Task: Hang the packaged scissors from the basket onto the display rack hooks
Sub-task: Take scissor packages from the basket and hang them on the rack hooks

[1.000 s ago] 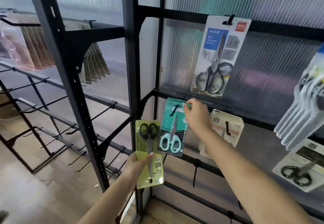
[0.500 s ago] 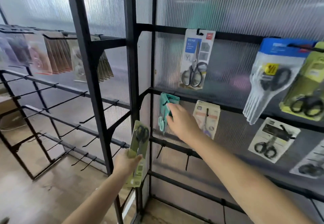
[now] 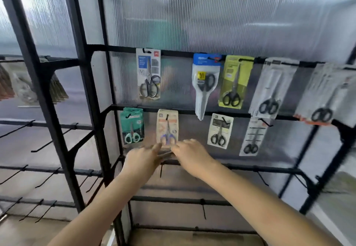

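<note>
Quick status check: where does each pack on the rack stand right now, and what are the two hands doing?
Teal pack: hung on its hook, second bar.
Purple-handled pack: hung beside it.
White pack: hung, upper bar.
Lime pack: hung, upper bar.
Left hand: at the third bar, holding a blurred pack edge-on.
Right hand: on the same pack; grip too blurred to judge.
Hook below hands: bare.

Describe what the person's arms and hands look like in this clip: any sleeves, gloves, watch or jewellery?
Both forearms are bare up to the frame edge, with no sleeve in view. The left hand and right hand wear no gloves. No watch, bracelet or ring shows, though motion blur could hide something small.
</note>
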{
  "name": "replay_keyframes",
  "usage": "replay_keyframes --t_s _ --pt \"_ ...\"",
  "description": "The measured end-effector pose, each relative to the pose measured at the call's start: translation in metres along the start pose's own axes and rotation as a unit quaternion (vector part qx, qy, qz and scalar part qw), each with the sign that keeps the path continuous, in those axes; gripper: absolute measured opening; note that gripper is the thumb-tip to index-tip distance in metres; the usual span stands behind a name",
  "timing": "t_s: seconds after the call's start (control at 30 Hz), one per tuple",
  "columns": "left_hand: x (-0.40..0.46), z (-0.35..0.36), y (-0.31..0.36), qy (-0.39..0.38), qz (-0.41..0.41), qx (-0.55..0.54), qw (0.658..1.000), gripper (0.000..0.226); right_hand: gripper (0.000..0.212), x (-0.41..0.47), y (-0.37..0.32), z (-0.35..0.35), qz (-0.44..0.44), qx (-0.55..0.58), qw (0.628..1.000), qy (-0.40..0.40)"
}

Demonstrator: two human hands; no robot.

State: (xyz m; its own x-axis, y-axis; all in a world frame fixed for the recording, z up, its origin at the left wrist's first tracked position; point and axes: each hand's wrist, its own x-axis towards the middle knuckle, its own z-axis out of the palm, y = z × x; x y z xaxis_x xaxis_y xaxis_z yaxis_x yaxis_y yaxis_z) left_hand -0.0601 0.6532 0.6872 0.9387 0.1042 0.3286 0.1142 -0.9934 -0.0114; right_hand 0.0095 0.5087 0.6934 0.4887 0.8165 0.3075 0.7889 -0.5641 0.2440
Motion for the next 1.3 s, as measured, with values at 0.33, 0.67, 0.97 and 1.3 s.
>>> replay_keyframes --t_s 0.33,0.67,0.97,1.3 --pt "0.028 -0.002 0.082 0.000 -0.098 -0.537 0.838 0.039 0.020 -0.081 0.107 -0.025 0.421 0.578 0.684 0.142" --pt "0.067 0.007 0.194 -0.188 -0.112 -0.783 0.582 0.020 0.018 -0.109 0.168 -0.022 0.417 0.685 0.571 0.176" --pt "0.084 0.014 0.217 -0.138 -0.102 -0.787 0.592 0.017 0.057 -0.072 0.248 -0.081 0.363 0.544 0.721 0.229" --pt "0.118 -0.007 0.186 -0.098 -0.079 -0.790 0.600 0.020 0.042 -0.019 0.251 -0.136 0.274 0.472 0.786 0.290"
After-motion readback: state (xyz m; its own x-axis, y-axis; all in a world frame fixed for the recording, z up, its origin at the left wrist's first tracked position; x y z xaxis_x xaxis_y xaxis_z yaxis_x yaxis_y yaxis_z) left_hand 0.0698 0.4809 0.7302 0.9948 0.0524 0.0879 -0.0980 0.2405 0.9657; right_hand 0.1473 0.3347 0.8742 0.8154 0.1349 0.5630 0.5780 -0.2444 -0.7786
